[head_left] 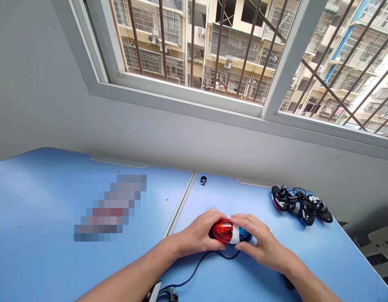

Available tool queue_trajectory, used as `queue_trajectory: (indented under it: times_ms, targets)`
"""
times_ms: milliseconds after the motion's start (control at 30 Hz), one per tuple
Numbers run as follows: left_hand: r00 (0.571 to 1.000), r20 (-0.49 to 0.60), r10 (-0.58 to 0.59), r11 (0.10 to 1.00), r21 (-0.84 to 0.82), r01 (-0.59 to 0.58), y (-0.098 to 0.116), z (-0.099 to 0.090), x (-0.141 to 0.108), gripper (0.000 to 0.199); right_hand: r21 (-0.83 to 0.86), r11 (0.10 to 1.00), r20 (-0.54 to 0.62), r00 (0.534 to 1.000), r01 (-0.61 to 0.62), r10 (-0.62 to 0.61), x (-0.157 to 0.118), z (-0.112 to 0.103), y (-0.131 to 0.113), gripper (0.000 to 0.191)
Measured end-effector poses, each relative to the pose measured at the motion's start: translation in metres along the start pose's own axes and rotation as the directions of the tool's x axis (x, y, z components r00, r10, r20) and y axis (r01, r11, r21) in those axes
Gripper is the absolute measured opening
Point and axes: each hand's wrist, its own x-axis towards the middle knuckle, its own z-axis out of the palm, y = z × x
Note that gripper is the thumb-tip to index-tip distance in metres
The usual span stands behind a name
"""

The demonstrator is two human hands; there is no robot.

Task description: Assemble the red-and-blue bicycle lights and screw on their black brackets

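Both my hands hold a red and blue plastic bicycle light [231, 231], shaped like a police-car lightbar, above the blue desk [213, 191]. My left hand [198, 233] wraps its red end, and my right hand [259, 241] lies over its blue end. A thin black cable [197, 269] runs from under the light toward a black connector [164, 295] at the bottom edge. Part of the light's underside is hidden by my fingers.
Several similar black-cased lights with tangled cables [299, 205] lie at the far right of the desk. A small black ring-shaped part [203, 180] sits near its back edge. A second blue desk [33, 201] adjoins on the left, bearing a pixelated patch [109, 209]. A barred window [194, 50] lies beyond.
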Motion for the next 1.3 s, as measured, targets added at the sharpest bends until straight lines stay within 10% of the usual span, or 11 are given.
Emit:
queue_trajectory:
  times_ms: [1300]
  targets:
    - [0.998,0.036,0.055,0.998,0.013,-0.056,0.0,-0.005,-0.003,0.038,-0.168,0.949,0.045,0.96,-0.265,0.276,0.0,-0.014,-0.007,0.072]
